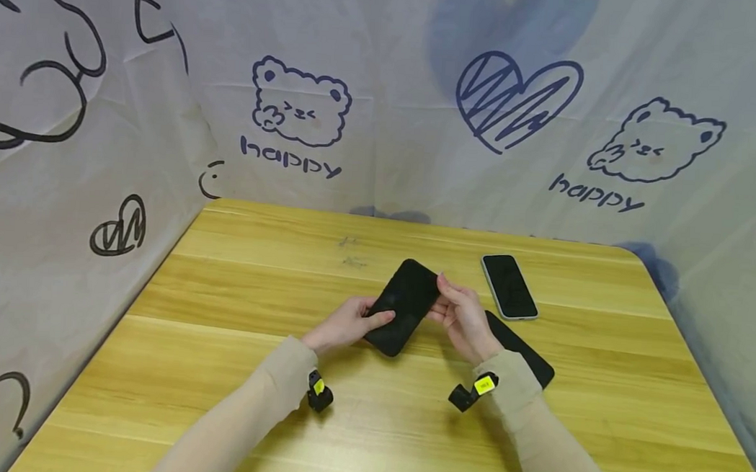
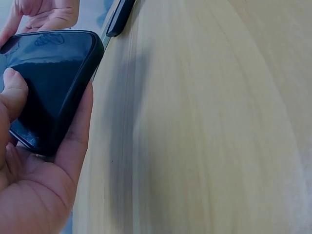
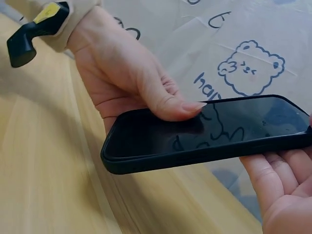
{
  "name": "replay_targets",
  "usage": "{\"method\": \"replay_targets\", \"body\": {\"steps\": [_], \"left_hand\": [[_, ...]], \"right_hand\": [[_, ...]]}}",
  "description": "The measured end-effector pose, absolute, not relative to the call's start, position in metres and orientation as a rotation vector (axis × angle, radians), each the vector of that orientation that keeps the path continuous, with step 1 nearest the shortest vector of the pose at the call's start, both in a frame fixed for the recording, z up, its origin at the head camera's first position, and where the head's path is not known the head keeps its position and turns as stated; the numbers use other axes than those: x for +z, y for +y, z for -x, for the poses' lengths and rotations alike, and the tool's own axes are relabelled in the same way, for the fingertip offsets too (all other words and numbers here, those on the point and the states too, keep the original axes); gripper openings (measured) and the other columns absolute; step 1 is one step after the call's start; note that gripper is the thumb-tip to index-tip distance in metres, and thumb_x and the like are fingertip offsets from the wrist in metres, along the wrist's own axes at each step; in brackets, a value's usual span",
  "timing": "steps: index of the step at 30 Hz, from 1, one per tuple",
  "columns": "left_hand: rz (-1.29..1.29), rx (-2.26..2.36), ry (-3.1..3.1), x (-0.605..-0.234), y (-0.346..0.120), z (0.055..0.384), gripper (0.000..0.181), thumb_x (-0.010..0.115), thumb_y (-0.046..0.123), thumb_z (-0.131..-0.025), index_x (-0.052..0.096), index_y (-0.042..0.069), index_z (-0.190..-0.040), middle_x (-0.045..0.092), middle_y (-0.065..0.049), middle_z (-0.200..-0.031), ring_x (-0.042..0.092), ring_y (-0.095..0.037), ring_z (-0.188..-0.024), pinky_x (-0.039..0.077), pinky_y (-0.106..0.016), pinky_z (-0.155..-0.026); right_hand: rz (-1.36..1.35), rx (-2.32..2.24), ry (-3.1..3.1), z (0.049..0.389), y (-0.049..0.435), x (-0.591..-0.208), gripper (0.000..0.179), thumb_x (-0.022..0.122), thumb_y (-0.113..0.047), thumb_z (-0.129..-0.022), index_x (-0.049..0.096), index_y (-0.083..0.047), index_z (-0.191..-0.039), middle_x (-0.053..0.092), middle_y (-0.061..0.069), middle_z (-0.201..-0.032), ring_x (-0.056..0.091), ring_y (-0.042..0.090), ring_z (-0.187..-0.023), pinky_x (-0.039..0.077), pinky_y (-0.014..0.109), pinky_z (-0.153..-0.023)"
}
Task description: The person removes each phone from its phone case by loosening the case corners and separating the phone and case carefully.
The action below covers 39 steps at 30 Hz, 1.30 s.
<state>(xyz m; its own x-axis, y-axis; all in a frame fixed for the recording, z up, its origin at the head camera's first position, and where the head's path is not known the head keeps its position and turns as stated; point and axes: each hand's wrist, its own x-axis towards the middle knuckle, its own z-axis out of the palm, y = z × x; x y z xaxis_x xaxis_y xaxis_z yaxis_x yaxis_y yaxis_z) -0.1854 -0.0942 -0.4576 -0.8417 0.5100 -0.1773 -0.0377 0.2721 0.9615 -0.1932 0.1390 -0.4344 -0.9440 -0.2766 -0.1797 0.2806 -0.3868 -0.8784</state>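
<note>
A smartphone in a black case (image 1: 406,303) is held above the table, its dark glossy screen facing up and mirroring the wall drawings in the right wrist view. My left hand (image 1: 349,324) grips its near left side, thumb (image 3: 175,108) lying over the screen and fingers underneath. At the opposite end, my right hand (image 1: 467,321) pinches the edge by a corner, with its thumb at the rim and the other fingers (image 3: 273,175) below the case. Part of this hand is cut off in the right wrist view.
A phone with a light frame and black screen (image 1: 510,287) lies on the wooden table (image 1: 217,313) behind the right hand. Another flat black phone-shaped thing (image 1: 527,353) lies partly hidden by the right wrist. White sheets with drawings (image 1: 409,144) hang around the table.
</note>
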Motion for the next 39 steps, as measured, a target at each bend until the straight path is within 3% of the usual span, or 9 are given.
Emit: {"method": "replay_targets", "body": {"steps": [11, 17, 30, 39], "left_hand": [[-0.432, 1.592, 2.089, -0.459, -0.098, 0.186, 0.035, 0.055, 0.029, -0.106, 0.065, 0.002, -0.124, 0.077, -0.016, -0.103, 0.071, -0.008, -0.081, 0.054, -0.022, -0.075], [-0.468, 1.58, 2.092, -0.46, -0.099, 0.187, 0.036, 0.054, 0.029, -0.106, 0.064, 0.002, -0.127, 0.076, -0.018, -0.111, 0.073, -0.012, -0.092, 0.057, -0.026, -0.083], [-0.515, 1.547, 2.09, -0.458, -0.102, 0.188, 0.037, 0.055, 0.029, -0.105, 0.061, 0.009, -0.137, 0.071, -0.015, -0.126, 0.071, -0.021, -0.111, 0.056, -0.038, -0.099], [-0.57, 1.529, 2.095, -0.454, -0.104, 0.189, 0.035, 0.056, 0.028, -0.105, 0.063, 0.009, -0.133, 0.072, -0.014, -0.124, 0.071, -0.021, -0.109, 0.055, -0.039, -0.099]], "right_hand": [[0.084, -2.338, 1.363, 0.195, 0.145, -0.435, 0.03, 0.047, -0.026, -0.109, 0.071, -0.016, -0.094, 0.078, -0.001, -0.089, 0.074, 0.014, -0.084, 0.06, 0.027, -0.075], [0.153, -2.311, 1.327, 0.196, 0.148, -0.436, 0.034, 0.046, -0.029, -0.109, 0.072, -0.015, -0.091, 0.076, -0.001, -0.088, 0.073, 0.014, -0.085, 0.06, 0.027, -0.078], [0.244, -2.3, 1.048, 0.198, 0.158, -0.442, 0.036, 0.039, -0.024, -0.111, 0.073, -0.012, -0.104, 0.078, 0.005, -0.106, 0.074, 0.019, -0.103, 0.06, 0.032, -0.087], [0.247, -2.291, 0.974, 0.198, 0.16, -0.442, 0.037, 0.038, -0.023, -0.111, 0.072, -0.011, -0.103, 0.078, 0.006, -0.104, 0.074, 0.02, -0.102, 0.059, 0.032, -0.086]]}}
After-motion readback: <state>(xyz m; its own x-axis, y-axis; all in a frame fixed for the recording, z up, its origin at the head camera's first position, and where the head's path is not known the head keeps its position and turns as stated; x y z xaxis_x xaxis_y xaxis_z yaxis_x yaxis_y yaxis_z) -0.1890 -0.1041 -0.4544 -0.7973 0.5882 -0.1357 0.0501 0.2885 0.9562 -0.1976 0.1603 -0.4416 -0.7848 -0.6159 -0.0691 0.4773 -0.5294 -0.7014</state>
